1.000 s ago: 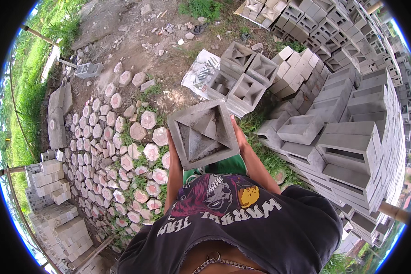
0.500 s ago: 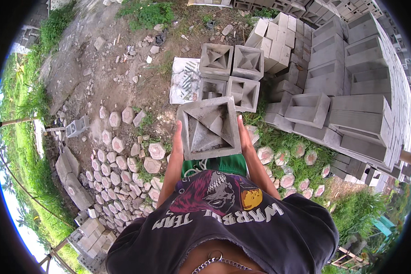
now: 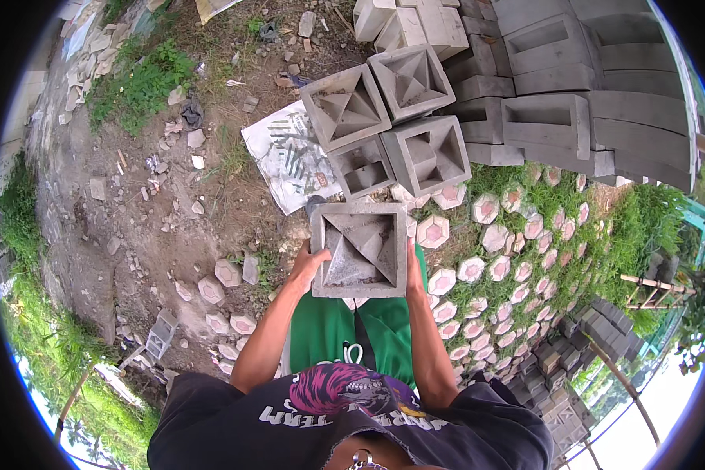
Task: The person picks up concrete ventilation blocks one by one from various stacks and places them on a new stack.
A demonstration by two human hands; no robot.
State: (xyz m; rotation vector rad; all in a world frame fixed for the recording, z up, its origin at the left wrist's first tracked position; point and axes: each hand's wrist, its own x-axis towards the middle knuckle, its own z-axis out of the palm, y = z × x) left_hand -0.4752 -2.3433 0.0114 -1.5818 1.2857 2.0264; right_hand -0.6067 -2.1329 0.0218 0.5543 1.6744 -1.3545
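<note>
Between my two hands I hold a square grey concrete block (image 3: pixel 340 291) with a hollow, faceted inside, in front of my green shorts. My left hand (image 3: pixel 308 268) grips its left side, the thumb lying over the rim. On the right side, my right hand (image 3: pixel 412 262) presses along the wall; its fingers are partly hidden by the block. Just beyond sit several similar blocks in a cluster: a far left block (image 3: pixel 344 106), a far right block (image 3: pixel 412 80), a near right block (image 3: pixel 427 155) and a smaller-looking near left block (image 3: pixel 362 166).
A white printed sack (image 3: pixel 290 153) lies flat left of the cluster. Stacked hollow concrete blocks (image 3: pixel 548 117) rise at the right. Hexagonal paving stones (image 3: pixel 485 208) dot the grass on the right. Rubble and a dark crumpled bag (image 3: pixel 191 114) litter the dirt at left.
My body and view have turned, so the cluster and stacks appear rotated. The held block has come slightly closer to me, and my left thumb now shows over its rim.
</note>
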